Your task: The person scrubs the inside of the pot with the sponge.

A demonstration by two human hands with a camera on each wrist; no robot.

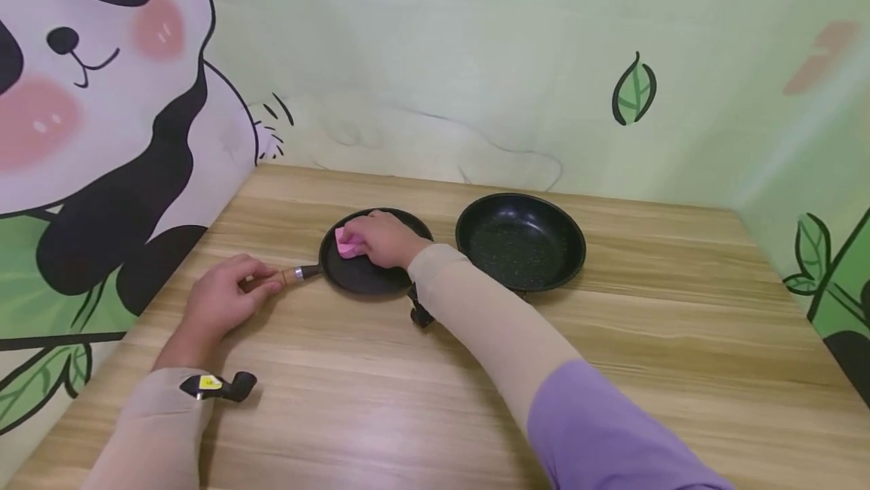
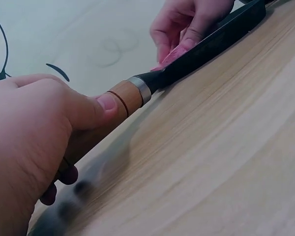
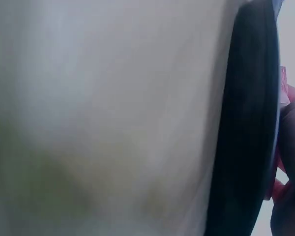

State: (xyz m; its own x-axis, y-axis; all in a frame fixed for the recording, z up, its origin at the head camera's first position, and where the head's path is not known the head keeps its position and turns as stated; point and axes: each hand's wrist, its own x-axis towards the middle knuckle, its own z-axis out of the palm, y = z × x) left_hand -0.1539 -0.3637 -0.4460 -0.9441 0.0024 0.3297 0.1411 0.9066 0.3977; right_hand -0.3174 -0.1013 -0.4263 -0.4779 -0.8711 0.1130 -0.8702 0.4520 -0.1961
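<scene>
A flat, shallow black pan (image 1: 370, 278) with a wooden handle (image 1: 291, 275) lies on the table, left of the middle in the head view. My left hand (image 1: 227, 295) grips that handle, thumb along its top in the left wrist view. Over the pan's inner surface, my right hand (image 1: 386, 239) holds a pink sponge (image 1: 345, 244) against it. The left wrist view shows the sponge (image 2: 173, 55) pinched between thumb and fingers near the handle side. In the right wrist view the pan's dark side (image 3: 246, 128) hides part of the right hand (image 3: 292, 157).
A deeper black frying pan (image 1: 519, 245) stands just right of the flat pan, partly behind the right forearm; its handle is not visible. The wooden table (image 1: 652, 309) meets a painted wall (image 1: 435, 60) at the back and side walls left and right.
</scene>
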